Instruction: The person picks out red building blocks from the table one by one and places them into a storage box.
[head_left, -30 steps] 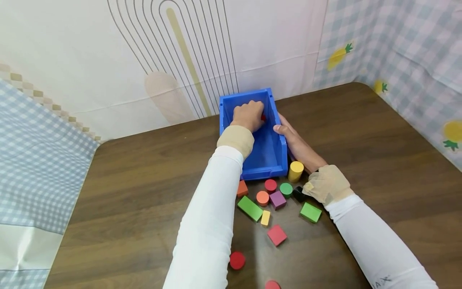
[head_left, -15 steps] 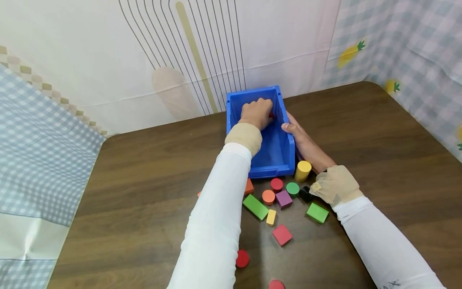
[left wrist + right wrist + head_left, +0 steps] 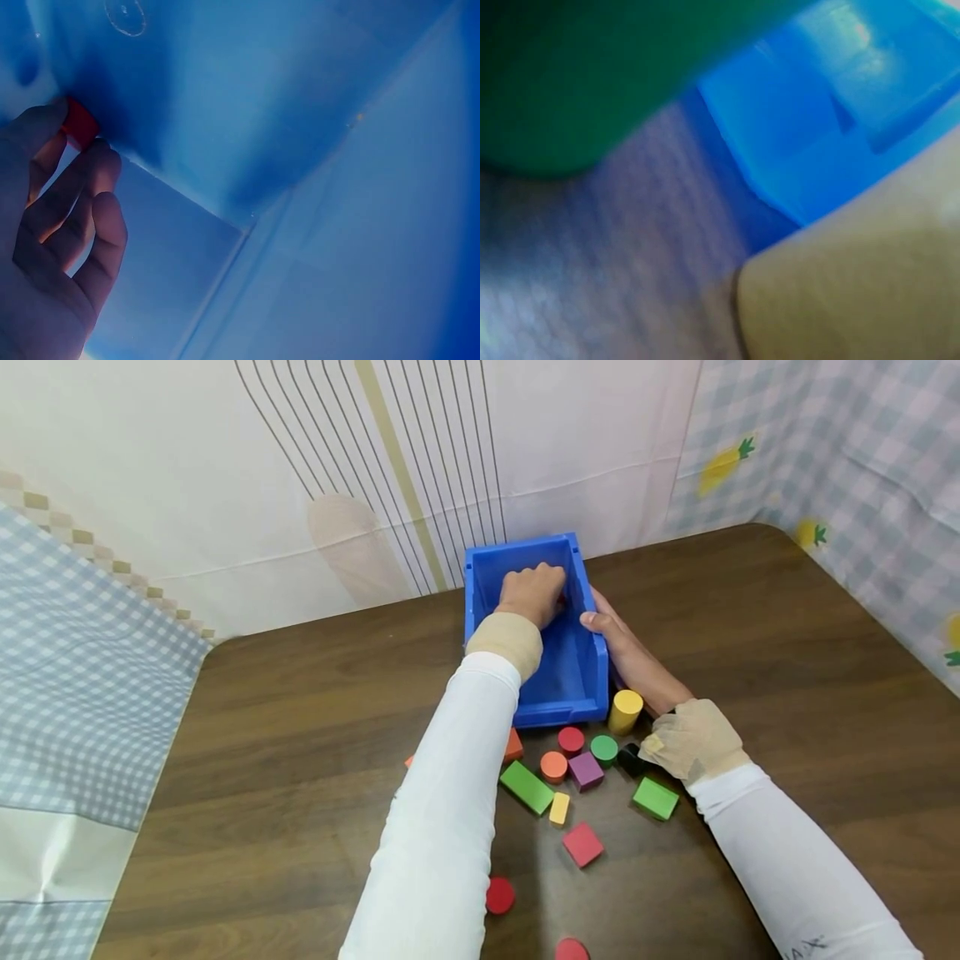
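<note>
A blue plastic bin (image 3: 561, 712) stands at the back of the table, near the wall cloth. My left hand (image 3: 532, 595) reaches down inside it. In the left wrist view, its thumb and index finger pinch a small red block (image 3: 81, 124) beside the bin's wall, the other fingers loosely bent. From the head view, the hand covers most of that block. My right hand (image 3: 633, 660) grips the bin's right side, thumb over the rim and the fingers behind the outer wall. The right wrist view is blurred and shows part of the bin (image 3: 772, 127), but not the fingers.
In front of the bin lie several loose blocks, among them a yellow cylinder (image 3: 626, 712), a green bar (image 3: 527, 787), a purple block (image 3: 586, 771) and a red square block (image 3: 582, 844). Red discs (image 3: 499, 895) lie nearer me. A green piece (image 3: 577, 82) fills the right wrist view's corner.
The head view has shifted slightly. Both hands stay at the bin, the left still pinching the red block inside and the right still on the side wall.
</note>
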### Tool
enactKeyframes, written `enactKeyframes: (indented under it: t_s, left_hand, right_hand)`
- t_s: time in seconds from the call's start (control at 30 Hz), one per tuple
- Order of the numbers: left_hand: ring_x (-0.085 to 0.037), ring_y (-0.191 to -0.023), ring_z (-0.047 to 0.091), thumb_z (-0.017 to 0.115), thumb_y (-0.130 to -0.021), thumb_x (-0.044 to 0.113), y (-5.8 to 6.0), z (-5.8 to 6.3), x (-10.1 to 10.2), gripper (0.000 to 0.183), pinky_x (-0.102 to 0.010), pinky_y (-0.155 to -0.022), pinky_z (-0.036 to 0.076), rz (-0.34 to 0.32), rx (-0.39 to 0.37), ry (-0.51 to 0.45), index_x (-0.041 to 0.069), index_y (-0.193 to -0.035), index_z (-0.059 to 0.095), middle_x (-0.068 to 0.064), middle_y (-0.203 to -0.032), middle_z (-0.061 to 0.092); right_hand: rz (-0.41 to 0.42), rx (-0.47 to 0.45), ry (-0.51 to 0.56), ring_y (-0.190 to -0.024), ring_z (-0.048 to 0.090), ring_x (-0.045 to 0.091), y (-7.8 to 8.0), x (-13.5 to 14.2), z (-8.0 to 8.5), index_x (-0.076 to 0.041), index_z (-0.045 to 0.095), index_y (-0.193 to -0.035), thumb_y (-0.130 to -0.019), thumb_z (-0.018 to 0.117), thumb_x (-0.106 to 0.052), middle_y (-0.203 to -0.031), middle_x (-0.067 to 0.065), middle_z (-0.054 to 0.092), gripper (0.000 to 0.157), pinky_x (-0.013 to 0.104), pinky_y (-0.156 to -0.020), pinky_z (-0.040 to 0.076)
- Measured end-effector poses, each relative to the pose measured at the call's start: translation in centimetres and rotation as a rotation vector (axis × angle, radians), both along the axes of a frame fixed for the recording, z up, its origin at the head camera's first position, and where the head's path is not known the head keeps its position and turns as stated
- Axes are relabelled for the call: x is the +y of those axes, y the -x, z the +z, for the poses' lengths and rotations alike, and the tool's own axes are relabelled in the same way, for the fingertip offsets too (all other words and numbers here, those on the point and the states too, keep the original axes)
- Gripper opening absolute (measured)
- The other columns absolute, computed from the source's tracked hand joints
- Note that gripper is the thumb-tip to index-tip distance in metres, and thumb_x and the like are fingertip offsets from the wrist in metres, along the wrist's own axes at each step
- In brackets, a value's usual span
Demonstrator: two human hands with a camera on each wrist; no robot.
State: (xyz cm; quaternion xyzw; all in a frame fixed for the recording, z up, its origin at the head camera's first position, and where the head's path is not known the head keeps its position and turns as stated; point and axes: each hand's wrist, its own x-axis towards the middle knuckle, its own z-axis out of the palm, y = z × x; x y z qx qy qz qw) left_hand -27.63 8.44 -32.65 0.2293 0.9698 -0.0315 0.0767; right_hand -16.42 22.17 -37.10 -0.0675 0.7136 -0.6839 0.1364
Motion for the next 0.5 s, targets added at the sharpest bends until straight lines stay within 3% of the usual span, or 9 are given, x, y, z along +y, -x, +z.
enactKeyframes:
  t_s: [0.2,0.5]
  left_hand:
    - [-0.024,-0.107,0.074,0.064,-0.107,0.034,0.05,-0.01,-0.30,0.027,-0.045,-0.091,0.059,-0.005,0.023,-0.006,0.018,-0.127,0.071,-0.004,-0.125,0.075]
    - [-0.021,-0.099,0.073,0.060,-0.108,0.034,-0.57,0.35,-0.49,0.029,-0.042,-0.091,0.059,0.017,-0.020,0.020,0.017,-0.130,0.069,-0.004,-0.122,0.075]
  right_hand:
    - [-0.005,0.002,-0.020,-0.155,0.025,0.040,0.19,-0.44,0.13,-0.051,0.004,-0.166,-0.103,0.038,-0.050,-0.177,-0.007,0.005,0.071,0.073,-0.119,0.024]
    - [0.017,-0.008,-0.002,-0.153,0.027,0.041,-0.05,-0.59,0.36,-0.051,0.003,-0.166,-0.103,0.039,-0.054,-0.177,-0.005,0.006,0.073,0.072,-0.119,0.026]
